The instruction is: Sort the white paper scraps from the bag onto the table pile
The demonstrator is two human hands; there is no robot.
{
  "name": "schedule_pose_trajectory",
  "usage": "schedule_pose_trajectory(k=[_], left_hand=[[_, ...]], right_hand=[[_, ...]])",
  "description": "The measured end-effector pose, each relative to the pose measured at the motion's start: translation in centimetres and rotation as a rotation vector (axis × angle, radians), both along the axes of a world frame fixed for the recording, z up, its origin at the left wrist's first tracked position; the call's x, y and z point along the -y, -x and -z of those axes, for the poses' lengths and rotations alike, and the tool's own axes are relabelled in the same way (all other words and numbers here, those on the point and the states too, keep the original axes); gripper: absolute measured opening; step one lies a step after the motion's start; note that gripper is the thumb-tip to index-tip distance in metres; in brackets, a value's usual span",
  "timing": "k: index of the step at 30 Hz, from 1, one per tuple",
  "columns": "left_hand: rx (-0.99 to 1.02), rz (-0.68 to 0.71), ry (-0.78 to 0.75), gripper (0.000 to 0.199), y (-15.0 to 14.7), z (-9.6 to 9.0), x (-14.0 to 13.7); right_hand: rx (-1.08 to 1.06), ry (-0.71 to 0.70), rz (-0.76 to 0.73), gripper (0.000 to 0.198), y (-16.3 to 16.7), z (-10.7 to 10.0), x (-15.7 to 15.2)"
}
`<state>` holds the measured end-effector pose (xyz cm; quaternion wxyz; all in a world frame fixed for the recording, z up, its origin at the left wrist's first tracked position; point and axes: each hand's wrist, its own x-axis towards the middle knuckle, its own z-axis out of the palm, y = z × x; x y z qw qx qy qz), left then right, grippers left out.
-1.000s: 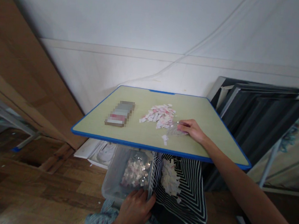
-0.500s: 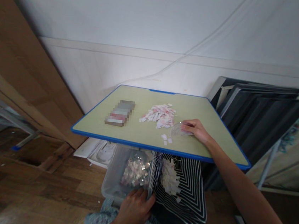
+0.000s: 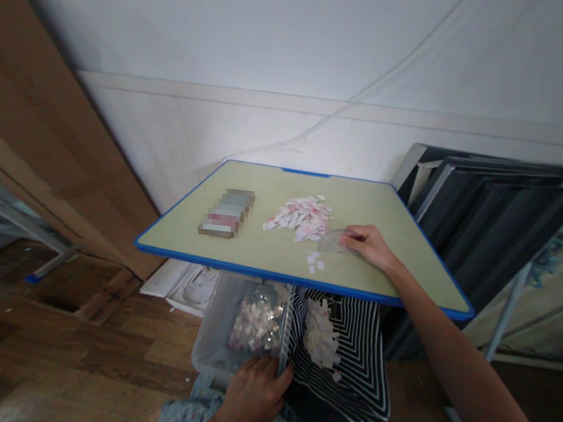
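My right hand (image 3: 371,246) is over the right part of the table, pinching a thin, see-through plastic piece (image 3: 331,241); its exact kind I cannot make out. Just left of it lies a heap of small white and pinkish paper-like pieces (image 3: 304,217). A few loose white pieces (image 3: 314,261) rest nearer the table's front edge. Below the table, my left hand (image 3: 255,389) has its fingers hooked over the front rim of a translucent plastic bin (image 3: 211,351). Small shiny packets (image 3: 257,322) fill part of that bin.
The blue-edged folding table (image 3: 363,199) carries a blurred box-like object (image 3: 225,213) at left. Beside the bin, black-and-white striped cloth (image 3: 365,367) holds more pale pieces (image 3: 322,339). Dark panels (image 3: 491,226) lean at right. Cardboard (image 3: 70,115) and a metal ladder (image 3: 23,224) stand at left.
The see-through piece in my right hand has turned and looks flatter against the table. My left hand stays on the bin's rim.
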<state>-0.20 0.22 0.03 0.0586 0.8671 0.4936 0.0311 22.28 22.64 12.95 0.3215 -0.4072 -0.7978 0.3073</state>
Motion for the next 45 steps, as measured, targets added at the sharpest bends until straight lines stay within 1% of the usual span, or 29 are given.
schedule_pose_trajectory(k=[3, 7, 10, 12, 17, 23, 27, 29, 40, 45], left_hand=[[0.0, 0.001, 0.001, 0.042, 0.0, 0.0, 0.1], [-0.017, -0.005, 0.008, 0.042, 0.0, 0.0, 0.1], [-0.018, -0.004, 0.015, 0.043, 0.0, 0.0, 0.1], [-0.021, 0.001, 0.016, 0.043, 0.0, 0.0, 0.0], [-0.041, 0.001, 0.013, 0.042, 0.0, 0.0, -0.1], [-0.029, -0.001, 0.005, 0.041, 0.0, 0.1, 0.1], [-0.038, -0.001, 0.018, 0.04, -0.1, -0.1, 0.0], [-0.045, 0.001, 0.022, 0.041, -0.1, -0.3, 0.0], [-0.04, 0.004, 0.04, 0.041, -0.1, -0.4, -0.1], [-0.04, 0.005, 0.038, 0.042, -0.1, -0.6, 0.0]], right_hand=[[-0.003, 0.071, -0.041, 0.038, -0.5, -0.3, 0.1], [-0.01, 0.101, -0.044, 0.036, -0.9, -0.7, 0.2], [0.019, 0.189, -0.093, 0.036, -1.1, -0.9, 0.2], [0.013, 0.214, -0.1, 0.037, -1.2, -1.0, 0.4], [-0.039, 0.151, -0.085, 0.035, -0.7, -1.3, 0.9], [0.042, 0.135, -0.13, 0.039, 0.1, -1.0, 0.8], [0.05, 0.047, -0.033, 0.04, -0.1, -0.4, 0.3], [0.051, 0.026, -0.018, 0.04, -0.2, -0.4, 0.2], [0.04, 0.047, -0.055, 0.04, -0.6, -0.6, 0.5], [-0.007, 0.049, -0.03, 0.038, -0.8, -0.7, 0.4]])
